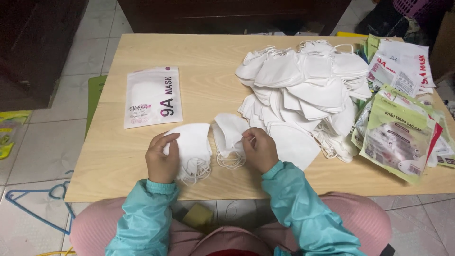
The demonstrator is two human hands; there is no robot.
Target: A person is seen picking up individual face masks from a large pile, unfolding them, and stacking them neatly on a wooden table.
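My left hand (161,159) rests on a small stack of folded white face masks (194,144) near the table's front edge, fingers curled over its left side. My right hand (259,150) pinches the edge of another folded white mask (229,132) whose ear loops lie loose below it. A large heap of white masks (303,90) lies just to the right of that hand. A sealed white mask pouch (152,96) lies flat to the left, beyond my left hand.
The low wooden table (204,57) carries a pile of green and white mask packages (400,123) at its right edge. A blue clothes hanger (35,206) lies on the tiled floor at left. Dark furniture (38,42) stands at the back left.
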